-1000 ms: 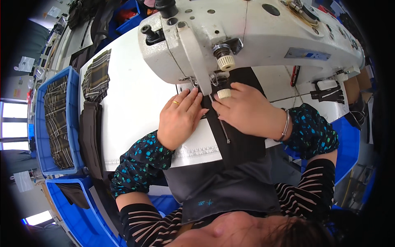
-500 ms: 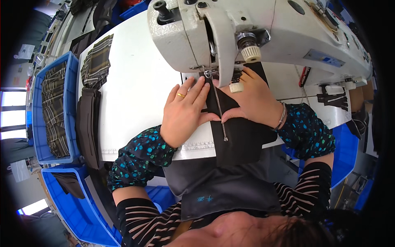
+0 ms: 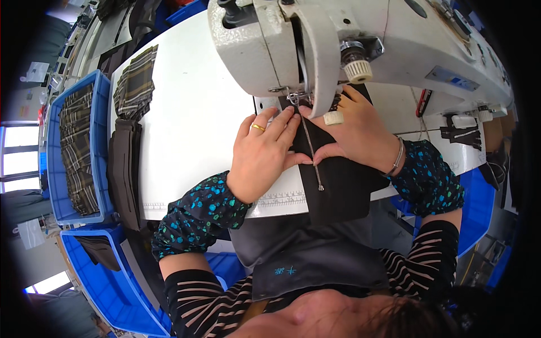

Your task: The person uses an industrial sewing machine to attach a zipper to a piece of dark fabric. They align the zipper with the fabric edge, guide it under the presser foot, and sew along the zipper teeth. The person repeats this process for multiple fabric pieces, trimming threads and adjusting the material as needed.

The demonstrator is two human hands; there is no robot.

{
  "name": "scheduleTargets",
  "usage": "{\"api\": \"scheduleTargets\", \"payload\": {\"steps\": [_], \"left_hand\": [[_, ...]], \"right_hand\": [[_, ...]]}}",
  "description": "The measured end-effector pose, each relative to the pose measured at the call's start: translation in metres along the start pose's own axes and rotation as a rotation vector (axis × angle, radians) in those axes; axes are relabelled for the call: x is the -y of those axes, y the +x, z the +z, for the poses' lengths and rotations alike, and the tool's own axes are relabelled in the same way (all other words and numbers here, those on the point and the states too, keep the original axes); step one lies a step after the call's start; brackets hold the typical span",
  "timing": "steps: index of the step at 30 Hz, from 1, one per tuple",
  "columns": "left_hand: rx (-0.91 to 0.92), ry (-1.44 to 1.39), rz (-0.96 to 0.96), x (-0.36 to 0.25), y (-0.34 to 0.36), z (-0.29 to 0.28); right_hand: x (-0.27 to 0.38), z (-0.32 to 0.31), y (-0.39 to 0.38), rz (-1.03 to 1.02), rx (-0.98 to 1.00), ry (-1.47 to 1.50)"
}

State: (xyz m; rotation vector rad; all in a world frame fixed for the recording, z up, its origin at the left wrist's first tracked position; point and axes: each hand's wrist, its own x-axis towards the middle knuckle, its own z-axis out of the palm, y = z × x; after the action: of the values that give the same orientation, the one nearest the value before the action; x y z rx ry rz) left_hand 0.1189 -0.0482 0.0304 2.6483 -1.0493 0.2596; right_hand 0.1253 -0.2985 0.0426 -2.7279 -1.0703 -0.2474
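Note:
A dark cloth piece (image 3: pixel 338 197) with a metal-toothed zipper (image 3: pixel 308 135) lies under the needle end of a white sewing machine (image 3: pixel 248 53). The zipper runs from the presser foot (image 3: pixel 294 98) toward me, with its slider (image 3: pixel 321 187) at the near end. My left hand (image 3: pixel 260 152) rests flat on the zipper's left side, fingers stretched toward the foot. On the other side my right hand (image 3: pixel 363 132) presses the cloth, fingers spread and partly hidden behind the machine head. Both thumbs point inward and nearly meet at the zipper teeth.
On the left, folded dark cloth pieces (image 3: pixel 124 169) and plaid pieces (image 3: pixel 135 81) lie on the white table (image 3: pixel 191 112). A blue bin (image 3: pixel 104 146) of plaid cloth stands beside it. Small red-and-black snips (image 3: pixel 422 103) and dark scraps (image 3: pixel 462 135) lie at the right.
The whole view has shifted slightly, so things appear a little further right. The hands keep their places by the presser foot; the zipper slider is slightly closer to my thumbs.

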Motion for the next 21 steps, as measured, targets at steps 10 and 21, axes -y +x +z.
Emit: {"api": "scheduleTargets", "payload": {"steps": [10, 21], "left_hand": [[0.004, 0.015, -0.003, 0.004, 0.001, -0.001], [-0.054, 0.032, -0.003, 0.008, -0.003, -0.002]], "right_hand": [[0.000, -0.001, 0.005, -0.105, -0.154, -0.066], [0.017, -0.008, 0.001, -0.028, -0.025, -0.041]]}}
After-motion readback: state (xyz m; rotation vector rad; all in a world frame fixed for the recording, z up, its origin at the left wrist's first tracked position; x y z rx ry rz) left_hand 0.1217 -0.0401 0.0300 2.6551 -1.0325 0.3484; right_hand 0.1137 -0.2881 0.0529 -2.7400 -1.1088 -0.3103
